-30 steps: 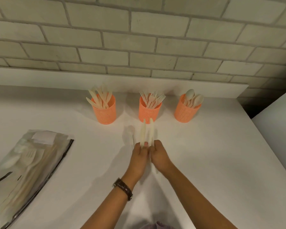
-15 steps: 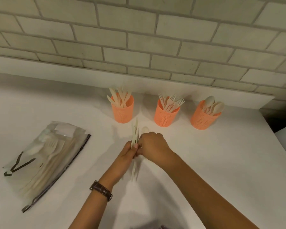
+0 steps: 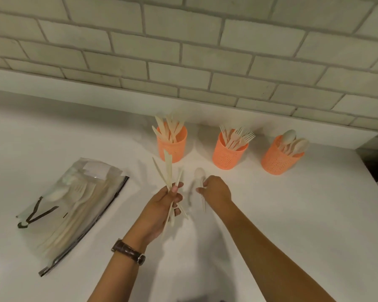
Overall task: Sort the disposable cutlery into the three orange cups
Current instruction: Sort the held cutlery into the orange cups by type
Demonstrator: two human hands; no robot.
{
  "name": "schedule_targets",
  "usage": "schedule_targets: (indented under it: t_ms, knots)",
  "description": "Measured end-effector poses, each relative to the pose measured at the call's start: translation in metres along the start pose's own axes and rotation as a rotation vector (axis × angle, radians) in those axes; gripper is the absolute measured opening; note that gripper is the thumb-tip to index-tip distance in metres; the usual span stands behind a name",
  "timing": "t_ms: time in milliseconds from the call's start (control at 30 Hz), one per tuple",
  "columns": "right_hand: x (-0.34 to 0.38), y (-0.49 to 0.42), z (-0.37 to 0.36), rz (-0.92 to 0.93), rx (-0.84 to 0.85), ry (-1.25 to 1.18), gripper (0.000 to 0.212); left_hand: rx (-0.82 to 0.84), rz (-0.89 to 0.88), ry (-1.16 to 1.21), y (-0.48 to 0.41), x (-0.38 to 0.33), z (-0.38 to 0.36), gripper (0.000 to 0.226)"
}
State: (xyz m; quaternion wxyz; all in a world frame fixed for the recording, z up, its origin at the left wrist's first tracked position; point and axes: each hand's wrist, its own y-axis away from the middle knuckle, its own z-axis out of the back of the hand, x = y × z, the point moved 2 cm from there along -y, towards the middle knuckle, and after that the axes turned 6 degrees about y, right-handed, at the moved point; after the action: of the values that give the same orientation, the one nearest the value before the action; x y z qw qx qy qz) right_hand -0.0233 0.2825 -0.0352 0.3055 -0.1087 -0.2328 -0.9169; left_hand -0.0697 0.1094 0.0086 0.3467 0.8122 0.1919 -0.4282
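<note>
Three orange cups stand in a row at the far side of the white surface [image 3: 271,214]. Seen from the hands, the knife cup [image 3: 171,149] is at twelve o'clock, the fork cup [image 3: 228,156] at one and the spoon cup [image 3: 277,162] at two. The left hand [image 3: 165,201] has its fingers curled round a loose fan of cutlery [image 3: 168,168], pinched mid-handle. One piece is plainly knife-shaped; the others are edge-on and I cannot tell what they are. The right hand [image 3: 217,189] grips a single spoon [image 3: 199,173] by the middle of its handle, bowl up toward twelve o'clock and tail poking out below the palm. These pieces look thin, pale and very light, stiff along their length but likely to snap if bent, and smooth enough to slide against one another. A pinch on the flat of the handle near its middle should control each one; a hard squeeze seems unnecessary and could splay the fan. Dropped handle-first, the spoon ought to settle among its fellows, though the cup itself looks light enough to tip if knocked. At nine o'clock a clear bag [image 3: 79,192] lies flat on the surface with more cutlery inside.
</note>
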Motion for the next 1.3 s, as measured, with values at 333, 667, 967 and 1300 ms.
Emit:
schedule_targets:
  t_ms: [333,667,967,1300]
  knots:
    - [-0.058,0.034,0.072,0.094,-0.234,-0.485,0.023,0.136,-0.185,-0.270,-0.023,-0.018,-0.049,0.028]
    - [-0.122,0.003,0.216,0.122,-0.667,-0.838,0.011,0.151,-0.234,-0.032,-0.043,-0.030,-0.106,0.029]
    - [-0.153,-0.053,0.180,-0.147,-0.623,-0.864,0.033,0.101,-0.407,-0.141,-0.056,-0.064,-0.097,0.024]
    - [-0.111,0.025,0.118,0.144,-0.566,-0.772,0.023,-0.319,-0.789,-0.380,-0.101,-0.146,-0.058,0.013]
